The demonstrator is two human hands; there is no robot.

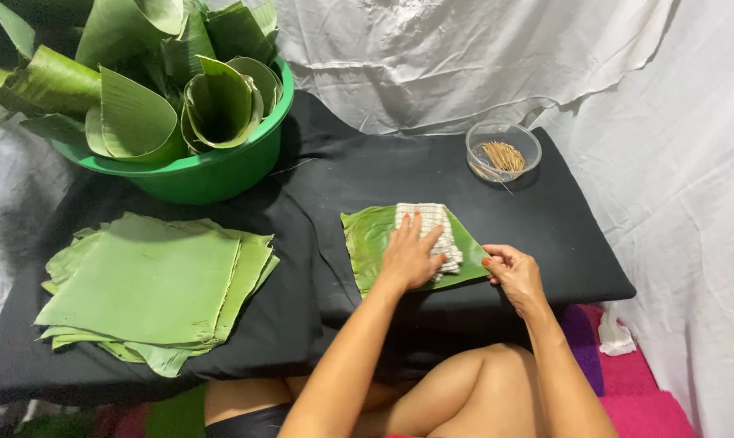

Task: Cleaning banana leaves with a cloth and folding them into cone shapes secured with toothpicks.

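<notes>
Bare knees sit at the bottom of the frame, tucked against the low black-covered table (545, 243), so the person sits close w/ both forearms reaching over the work. Left hand (410, 255) lies flat, fingers spread, pressing a folded white checked cloth (430, 231) onto a banana leaf piece (367, 243); the palm bears down, prob. so the cloth stays in full contact w/ the leaf surface. Right hand (515, 272) is apart from it, at the leaf's right corner, thumb and fingers pinched on the edge, seemingly to stop the leaf sliding under the cloth.

Leaf lies mid-table, right in front of the body. To the left, a stack of flat cut leaf sheets (152, 284) sits squared up, well apart. Behind that, a green basin (213, 166) holds rolled, uncut leaves standing on end. Back right, a small clear bowl (503, 150) w/ thin wooden picks is within arm's reach. White sheeting (464, 57) drapes the backdrop; pink mat (647, 401) at lower right.
</notes>
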